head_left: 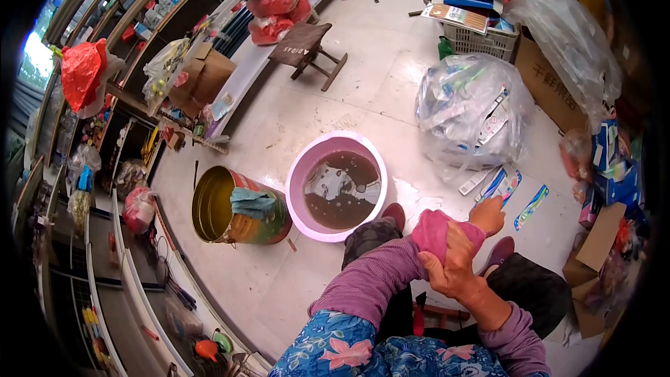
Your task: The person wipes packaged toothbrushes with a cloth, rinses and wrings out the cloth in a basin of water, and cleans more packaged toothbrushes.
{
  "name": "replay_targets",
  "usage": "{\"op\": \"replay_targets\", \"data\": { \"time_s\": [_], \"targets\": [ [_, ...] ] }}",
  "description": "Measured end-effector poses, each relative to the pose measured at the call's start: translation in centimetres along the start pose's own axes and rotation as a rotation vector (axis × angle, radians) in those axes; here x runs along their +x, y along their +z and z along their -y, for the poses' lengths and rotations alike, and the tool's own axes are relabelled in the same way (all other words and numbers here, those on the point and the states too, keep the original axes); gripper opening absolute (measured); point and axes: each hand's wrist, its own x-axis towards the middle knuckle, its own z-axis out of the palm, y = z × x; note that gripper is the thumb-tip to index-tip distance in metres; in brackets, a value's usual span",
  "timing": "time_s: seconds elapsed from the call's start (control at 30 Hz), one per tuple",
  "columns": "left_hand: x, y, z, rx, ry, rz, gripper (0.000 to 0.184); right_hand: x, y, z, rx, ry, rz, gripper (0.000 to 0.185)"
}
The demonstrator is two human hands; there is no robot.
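Note:
My right hand (452, 260) is closed on a pink cloth (434, 232), which lies around my left wrist and lower forearm. Past the cloth, my left hand (488, 216) has its fingers curled in, and nothing shows in them. Ahead and to the left on the floor, a pink basin (296, 204) holds murky water (336, 202). Beside the basin is a metal bucket (209, 204) with a blue-green rag (252, 203) over its rim. Packaged toothbrushes (532, 207) lie on the floor just beyond my left hand, by a large clear plastic bag (474, 112) of packages.
A small folding stool (300, 45) stands on the floor (370, 84) ahead. Loaded shelves (129, 265) line the left side. At the right are a crate (481, 40) with boxes on top, a cardboard box (548, 91) and more packaging. My shoes (499, 251) are below.

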Motion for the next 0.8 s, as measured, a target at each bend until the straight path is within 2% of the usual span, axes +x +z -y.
{"op": "replay_targets", "data": {
  "time_s": [0.07, 0.1, 0.17, 0.2, 0.27, 0.33, 0.37, 0.43, 0.47, 0.5, 0.53, 0.57, 0.6, 0.67, 0.7, 0.73, 0.77, 0.8],
  "targets": [
    [1.7, 1.8, 1.3, -0.343, 0.168, -0.215, 0.023, 0.1, -0.4, 0.6, 0.016, 0.002, 0.000, 0.025],
    [2.1, 1.9, 1.4, -0.346, 0.161, -0.216, 0.023, 0.1, -0.5, 0.9, 0.029, 0.007, -0.005, 0.025],
    [2.7, -1.2, -0.7, -1.029, -0.317, 0.160, 0.026, 0.1, -0.4, 1.4, 0.087, 0.036, -0.082, 0.027],
    [2.9, -2.0, -0.9, -1.035, -0.328, 0.157, 0.026, -0.1, -0.2, 1.6, 0.141, 0.069, -0.164, 0.029],
    [3.6, -3.4, -1.2, -1.408, -0.439, 0.177, 0.031, -1.1, -0.6, 0.2, 0.137, 0.071, -0.121, 0.028],
    [4.4, -4.9, -1.1, -1.478, -0.455, 0.200, 0.034, -2.1, -1.2, -1.2, 0.119, -0.054, -0.068, 0.029],
    [5.0, -5.4, -0.6, -1.586, -0.416, 0.189, 0.034, -3.2, -1.7, -1.5, 0.174, 0.055, -0.115, 0.033],
    [6.2, -6.3, 0.4, -1.733, -0.329, 0.196, 0.041, -5.6, -3.5, -2.8, -0.031, 0.338, -0.232, 0.045],
    [6.3, -6.8, 0.6, -1.731, -0.334, 0.191, 0.041, -4.7, -4.5, -3.5, 0.543, 0.499, -0.442, 0.045],
    [6.4, -7.4, 0.7, -1.724, -0.350, 0.156, 0.043, -3.9, -5.4, -4.1, 1.108, 0.559, -0.789, 0.053],
    [6.3, -7.9, 0.6, -1.721, -0.363, 0.121, 0.045, -2.1, -8.3, -4.5, 1.296, 0.405, -0.546, 0.053],
    [4.2, -9.4, -0.6, -1.655, -0.320, 0.103, 0.056, 0.2, -9.8, -2.6, 1.252, 0.462, -0.702, 0.051],
    [3.3, -10.0, -1.2, -1.656, -0.320, 0.103, 0.056, 0.1, -10.9, -3.4, 1.260, 0.359, -0.682, 0.052],
    [2.1, -10.6, -2.4, -1.566, -0.112, 0.016, 0.070, -0.2, -9.0, -4.1, 1.031, 0.509, -0.900, 0.051],
    [1.1, -10.4, -3.5, -1.562, -0.003, 0.062, 0.071, -1.5, -7.5, -6.1, 0.806, 0.549, -0.619, 0.050],
    [4.1, -5.4, -1.6, -1.412, 0.419, 0.011, 0.062, -2.0, -6.7, -7.1, 0.692, 0.568, -0.487, 0.050],
    [3.1, -4.3, -1.5, -1.408, 0.423, 0.025, 0.062, -2.4, -6.0, -8.1, 0.572, 0.572, -0.359, 0.050],
    [1.9, -3.4, -1.4, -1.790, 0.419, 0.231, 0.058, -1.3, -5.6, -8.3, 0.507, 0.541, -0.358, 0.049]
  ]
}}
